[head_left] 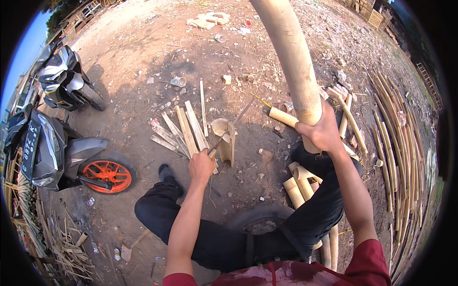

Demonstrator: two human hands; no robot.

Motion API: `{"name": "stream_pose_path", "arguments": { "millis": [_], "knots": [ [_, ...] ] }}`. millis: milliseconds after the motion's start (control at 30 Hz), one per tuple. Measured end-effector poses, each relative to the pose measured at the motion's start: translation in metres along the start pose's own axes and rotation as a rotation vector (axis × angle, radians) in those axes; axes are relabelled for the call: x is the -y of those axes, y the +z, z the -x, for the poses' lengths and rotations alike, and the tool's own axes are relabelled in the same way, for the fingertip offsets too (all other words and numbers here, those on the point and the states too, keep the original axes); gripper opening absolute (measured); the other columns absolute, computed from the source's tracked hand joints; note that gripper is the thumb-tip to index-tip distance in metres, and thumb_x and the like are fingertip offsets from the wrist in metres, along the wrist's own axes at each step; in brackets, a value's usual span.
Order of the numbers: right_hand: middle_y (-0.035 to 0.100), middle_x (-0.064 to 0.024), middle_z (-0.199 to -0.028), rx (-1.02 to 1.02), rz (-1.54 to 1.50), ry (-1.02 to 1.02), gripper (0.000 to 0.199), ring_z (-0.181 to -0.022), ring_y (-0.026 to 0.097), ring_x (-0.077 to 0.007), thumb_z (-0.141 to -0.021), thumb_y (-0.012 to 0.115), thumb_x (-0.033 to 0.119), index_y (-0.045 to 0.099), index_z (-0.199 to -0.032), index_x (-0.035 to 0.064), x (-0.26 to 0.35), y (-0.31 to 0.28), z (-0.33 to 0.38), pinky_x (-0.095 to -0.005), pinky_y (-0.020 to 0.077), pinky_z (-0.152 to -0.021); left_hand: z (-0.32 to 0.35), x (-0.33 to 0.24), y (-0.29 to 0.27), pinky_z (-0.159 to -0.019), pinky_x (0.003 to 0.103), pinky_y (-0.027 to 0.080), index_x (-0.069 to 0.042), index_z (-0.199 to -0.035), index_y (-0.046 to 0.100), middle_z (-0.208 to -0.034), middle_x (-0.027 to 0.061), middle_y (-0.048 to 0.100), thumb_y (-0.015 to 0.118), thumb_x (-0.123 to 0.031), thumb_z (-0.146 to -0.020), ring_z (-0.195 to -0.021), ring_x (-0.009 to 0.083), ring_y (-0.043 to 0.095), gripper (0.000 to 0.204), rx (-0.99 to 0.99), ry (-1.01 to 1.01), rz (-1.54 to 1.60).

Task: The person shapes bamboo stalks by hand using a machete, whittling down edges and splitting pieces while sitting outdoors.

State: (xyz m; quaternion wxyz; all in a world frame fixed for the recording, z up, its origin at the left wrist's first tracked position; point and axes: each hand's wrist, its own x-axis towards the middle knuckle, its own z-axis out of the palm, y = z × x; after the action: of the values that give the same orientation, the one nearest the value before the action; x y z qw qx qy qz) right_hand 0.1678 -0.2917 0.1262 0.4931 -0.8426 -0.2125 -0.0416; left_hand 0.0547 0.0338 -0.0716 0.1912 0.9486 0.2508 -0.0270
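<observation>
My right hand [324,131] grips the lower end of a thick bamboo pole [290,52] that rises steeply up and away past the top of the view. My left hand [201,164] is closed around the handle of a long knife [232,126], whose blade points away toward the upper right. The blade lies beside a short split bamboo section [225,138] standing on the dirt. I sit with black-trousered legs apart. Flat split bamboo strips [183,131] lie just left of the knife.
Two motorcycles stand at the left, the nearer with an orange wheel [108,175]. Short bamboo cylinders [300,183] lie by my right knee. Long thin bamboo poles [396,143] are piled at the right. Bamboo scraps [67,243] lie lower left.
</observation>
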Motion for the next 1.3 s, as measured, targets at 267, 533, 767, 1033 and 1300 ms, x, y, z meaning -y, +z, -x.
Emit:
{"name": "stream_pose_path", "arguments": {
  "millis": [267, 533, 767, 1033, 1300],
  "knots": [
    [0.072, -0.0253, -0.116, 0.202, 0.143, 0.410, 0.067, -0.110, 0.071, -0.0394, -0.068, 0.084, 0.021, 0.061, -0.126, -0.0029, -0.134, 0.110, 0.097, -0.0434, 0.0551, -0.096, 0.002, -0.014, 0.008, -0.084, 0.055, 0.059, -0.010, -0.113, 0.075, -0.096, 0.0252, 0.075, 0.073, -0.021, -0.085, -0.093, 0.0439, 0.074, 0.031, 0.069, 0.018, 0.007],
    [0.072, -0.0323, -0.106, 0.209, 0.225, 0.406, 0.068, -0.107, 0.071, -0.0443, -0.069, 0.082, 0.023, 0.061, -0.126, -0.0088, -0.073, 0.085, 0.060, -0.0464, 0.0541, -0.095, -0.009, -0.007, 0.038, -0.082, 0.054, 0.058, -0.006, -0.106, 0.076, -0.089, 0.0241, 0.074, 0.075, -0.025, -0.087, -0.090, 0.0444, 0.073, 0.027, 0.000, 0.003, 0.064],
    [0.071, -0.0076, -0.089, -0.275, -0.225, -0.161, 0.019, -0.081, 0.070, -0.0163, -0.078, 0.074, 0.003, 0.069, -0.095, -0.0015, 0.039, -0.012, -0.013, -0.0321, 0.0560, -0.075, -0.009, -0.003, 0.038, -0.081, 0.053, 0.058, -0.007, -0.107, 0.075, -0.092, 0.0241, 0.074, 0.077, -0.024, -0.085, -0.090, 0.0439, 0.073, 0.028, 0.047, 0.001, 0.069],
    [0.073, -0.0195, -0.112, 0.248, 0.153, 0.446, 0.061, -0.110, 0.071, -0.0306, -0.067, 0.082, 0.017, 0.064, -0.122, -0.0024, -0.160, 0.130, 0.100, -0.0392, 0.0531, -0.098, -0.007, -0.005, 0.033, -0.083, 0.051, 0.060, -0.008, -0.108, 0.077, -0.096, 0.0232, 0.076, 0.076, -0.020, -0.084, -0.093, 0.0410, 0.075, 0.026, 0.047, 0.017, 0.106],
    [0.076, -0.0222, -0.101, 0.123, 0.295, 0.255, 0.057, -0.099, 0.074, -0.0385, -0.067, 0.082, 0.023, 0.067, -0.116, -0.0025, -0.096, 0.095, 0.019, -0.0453, 0.0562, -0.092, -0.006, -0.012, 0.062, -0.084, 0.052, 0.060, -0.010, -0.106, 0.077, -0.096, 0.0202, 0.077, 0.071, -0.016, -0.088, -0.094, 0.0394, 0.076, 0.020, 0.108, -0.007, 0.032]
  ]
}}
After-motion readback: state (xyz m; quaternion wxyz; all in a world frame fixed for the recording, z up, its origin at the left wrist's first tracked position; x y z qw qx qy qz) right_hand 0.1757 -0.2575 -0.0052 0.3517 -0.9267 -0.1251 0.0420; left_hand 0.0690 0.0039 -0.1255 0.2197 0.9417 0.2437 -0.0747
